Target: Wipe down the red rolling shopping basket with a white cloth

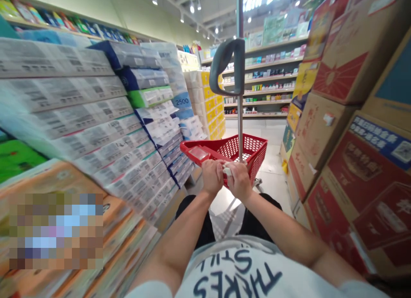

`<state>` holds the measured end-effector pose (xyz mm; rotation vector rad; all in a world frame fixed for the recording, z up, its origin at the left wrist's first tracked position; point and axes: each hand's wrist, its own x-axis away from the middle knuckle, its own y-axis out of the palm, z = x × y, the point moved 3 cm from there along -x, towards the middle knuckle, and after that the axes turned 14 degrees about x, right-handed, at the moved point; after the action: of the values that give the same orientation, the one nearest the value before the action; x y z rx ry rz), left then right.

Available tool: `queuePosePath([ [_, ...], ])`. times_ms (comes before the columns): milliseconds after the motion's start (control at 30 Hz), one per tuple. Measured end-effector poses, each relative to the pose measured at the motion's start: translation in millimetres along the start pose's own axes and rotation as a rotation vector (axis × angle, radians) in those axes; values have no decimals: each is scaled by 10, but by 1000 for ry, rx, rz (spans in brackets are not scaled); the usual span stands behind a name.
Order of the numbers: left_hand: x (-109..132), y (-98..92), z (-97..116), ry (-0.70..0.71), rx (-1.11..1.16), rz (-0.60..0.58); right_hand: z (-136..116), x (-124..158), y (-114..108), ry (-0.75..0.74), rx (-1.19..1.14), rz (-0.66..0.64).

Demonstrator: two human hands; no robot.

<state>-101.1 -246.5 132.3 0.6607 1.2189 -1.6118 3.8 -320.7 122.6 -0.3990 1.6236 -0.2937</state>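
A red plastic shopping cart (253, 144) with a lattice basket is directly in front of me. My left hand (212, 174) is closed round its push handle. Right beside it, my right hand (238, 178) grips the same bar, the two hands almost touching. A small whitish thing (227, 171) shows at the fingers of my right hand; its kind I cannot make out. From the cart area a thin metal pole (240, 122) rises upright, with a grey loop-shaped grip (242, 67) on it. Where the pole's lower end is fixed is hidden.
Stacked packs of paper goods (96, 105) line the left side, with orange packs (122, 208) nearer me. Yellow-and-white cartons (212, 105) stand farther along. Cardboard boxes (340, 71) are piled high on the right. A pale tiled floor (272, 161) runs between, towards stocked shelves (269, 92).
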Motion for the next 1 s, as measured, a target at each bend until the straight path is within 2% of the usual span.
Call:
queuePosePath([
  [167, -7, -17, -51, 26, -24, 1, -25, -88, 50, 1, 107, -166],
  [233, -9, -27, -66, 43, -23, 10, -29, -67, 49, -7, 76, -129],
  [367, -5, -44, -84, 47, -5, 16, -33, 18, 39, -1, -33, 34],
  [433, -4, -47, -99, 32, -2, 8, -41, -27, 63, 4, -1, -7],
  [567, -9, -54, -140, 23, -17, 20, -59, -169, 112, 17, 110, -171],
  [733, -23, -54, -171, 20, -12, 7, -68, -93, 78, -3, 8, -19],
  [800, -34, -56, -171, 26, -14, -3, -59, -97, 97, 17, 22, -50],
  [900, -53, -68, -168, 32, -17, -10, -58, -146, 144, 38, 94, -169],
  [1000, -65, -89, -170, 16, 0, -12, -85, -126, 130, 14, 62, -117],
])
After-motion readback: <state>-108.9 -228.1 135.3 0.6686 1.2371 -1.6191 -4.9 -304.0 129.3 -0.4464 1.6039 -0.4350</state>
